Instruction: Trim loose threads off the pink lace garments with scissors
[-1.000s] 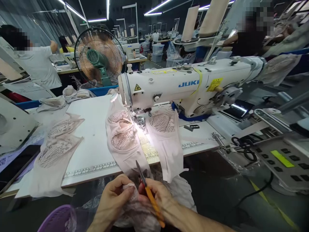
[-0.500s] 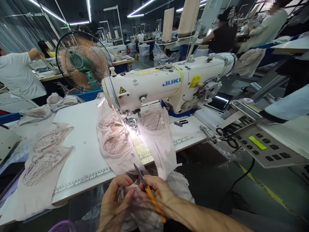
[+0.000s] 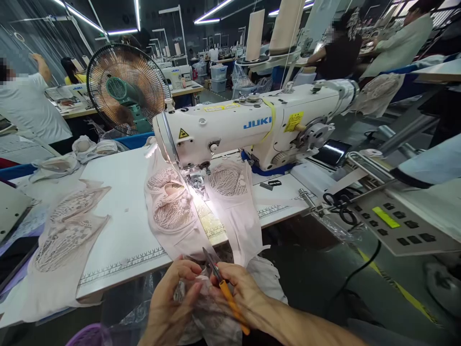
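Low in the middle, at the table's front edge, my left hand [image 3: 173, 293] is curled on a piece of pale lace fabric [image 3: 205, 288], thumb and forefinger a little apart. My right hand [image 3: 241, 288] grips thread snips [image 3: 227, 298] with an orange handle; their dark pointed blades reach up past my fingers. Just beyond, a pale pink bra [image 3: 175, 206] with lace cups lies under the head of a white sewing machine [image 3: 223, 125]. One strip of it hangs over the table edge. My palms hide part of the fabric.
Another lace bra piece [image 3: 68, 230] lies on the white table [image 3: 126, 197] at left, near a dark phone [image 3: 16, 262]. A razor blade [image 3: 274, 183] rests by the machine base. A control box [image 3: 403, 221] juts out at right. A fan [image 3: 126, 91] stands behind.
My left thumb and forefinger have parted slightly. The snips have shifted a little right and down with my right hand. The bra under the machine has stayed in place.
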Available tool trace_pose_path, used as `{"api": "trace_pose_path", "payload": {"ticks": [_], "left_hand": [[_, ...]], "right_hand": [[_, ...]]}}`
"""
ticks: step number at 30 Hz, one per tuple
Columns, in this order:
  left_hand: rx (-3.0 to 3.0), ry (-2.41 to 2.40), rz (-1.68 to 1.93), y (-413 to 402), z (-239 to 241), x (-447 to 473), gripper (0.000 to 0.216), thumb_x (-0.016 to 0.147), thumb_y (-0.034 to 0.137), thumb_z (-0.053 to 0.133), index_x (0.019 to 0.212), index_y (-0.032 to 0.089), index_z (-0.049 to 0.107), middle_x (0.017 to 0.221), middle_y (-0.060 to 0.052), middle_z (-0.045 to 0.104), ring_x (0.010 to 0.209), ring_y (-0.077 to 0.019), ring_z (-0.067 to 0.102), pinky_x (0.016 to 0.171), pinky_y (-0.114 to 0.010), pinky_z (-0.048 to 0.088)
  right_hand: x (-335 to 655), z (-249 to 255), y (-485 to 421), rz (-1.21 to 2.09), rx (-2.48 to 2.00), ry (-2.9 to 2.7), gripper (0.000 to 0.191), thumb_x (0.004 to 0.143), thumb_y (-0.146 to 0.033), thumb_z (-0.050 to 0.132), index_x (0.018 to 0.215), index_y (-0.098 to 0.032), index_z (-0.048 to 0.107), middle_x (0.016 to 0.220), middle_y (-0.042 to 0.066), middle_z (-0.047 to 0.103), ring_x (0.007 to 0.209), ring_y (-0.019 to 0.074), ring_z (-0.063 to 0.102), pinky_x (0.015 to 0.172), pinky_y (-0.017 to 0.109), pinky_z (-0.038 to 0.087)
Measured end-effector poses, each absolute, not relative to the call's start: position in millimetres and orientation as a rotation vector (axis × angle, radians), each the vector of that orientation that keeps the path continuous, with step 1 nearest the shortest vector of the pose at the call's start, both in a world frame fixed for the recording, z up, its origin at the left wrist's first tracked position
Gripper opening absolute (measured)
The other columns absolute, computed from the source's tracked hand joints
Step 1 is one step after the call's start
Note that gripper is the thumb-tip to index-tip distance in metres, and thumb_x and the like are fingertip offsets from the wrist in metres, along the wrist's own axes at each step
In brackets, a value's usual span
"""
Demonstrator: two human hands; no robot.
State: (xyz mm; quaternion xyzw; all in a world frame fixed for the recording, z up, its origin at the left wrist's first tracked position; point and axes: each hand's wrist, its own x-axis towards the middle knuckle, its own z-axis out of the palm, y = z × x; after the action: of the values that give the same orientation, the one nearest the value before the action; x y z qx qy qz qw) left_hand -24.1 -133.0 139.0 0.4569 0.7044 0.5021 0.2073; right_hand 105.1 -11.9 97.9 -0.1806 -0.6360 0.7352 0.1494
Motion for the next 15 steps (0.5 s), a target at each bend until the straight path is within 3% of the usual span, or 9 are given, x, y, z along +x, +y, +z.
{"api": "trace_pose_path", "payload": {"ticks": [3,8,13,15], "left_hand": [[1.337,1.974,1.369,-128.5,140.6,-21.4,0.011,0.086,0.019,0.058,0.077,0.023,0.054,0.091,0.0,0.067,0.095,-0.016,0.064,0.107,-0.035,0.038],[1.304,2.035,1.413,-122.1,141.4,-18.4,0.004,0.085,0.02,0.06,0.087,0.024,0.06,0.088,0.0,0.066,0.088,-0.0146,0.064,0.078,-0.019,0.05],[1.402,1.965,1.4,-119.2,142.7,-18.3,0.014,0.086,0.018,0.057,0.073,0.022,0.055,0.086,-0.001,0.066,0.085,-0.015,0.063,0.075,-0.02,0.05],[1.313,1.98,1.34,-120.4,143.7,-18.2,0.014,0.087,0.022,0.057,0.073,0.022,0.056,0.092,-0.003,0.068,0.095,-0.0177,0.064,0.087,-0.024,0.049]], "right_hand": [[107.3,97.7,-10.0,2.075,-0.509,-1.819,0.025,0.072,-0.031,0.059,0.062,-0.019,0.04,0.06,-0.005,0.036,0.052,0.0085,0.033,0.046,0.023,0.024],[109.7,109.2,-3.7,1.943,-0.52,-1.864,0.027,0.067,-0.034,0.057,0.058,-0.019,0.036,0.057,-0.006,0.036,0.051,0.008,0.031,0.046,0.023,0.023],[111.3,112.0,-3.2,1.962,-0.53,-1.816,0.021,0.065,-0.031,0.056,0.06,-0.019,0.039,0.057,-0.005,0.037,0.051,0.0084,0.031,0.045,0.022,0.024],[112.1,109.0,-3.8,1.975,-0.512,-1.81,0.021,0.064,-0.032,0.057,0.06,-0.019,0.04,0.057,-0.005,0.037,0.051,0.0088,0.031,0.045,0.023,0.024]]}}
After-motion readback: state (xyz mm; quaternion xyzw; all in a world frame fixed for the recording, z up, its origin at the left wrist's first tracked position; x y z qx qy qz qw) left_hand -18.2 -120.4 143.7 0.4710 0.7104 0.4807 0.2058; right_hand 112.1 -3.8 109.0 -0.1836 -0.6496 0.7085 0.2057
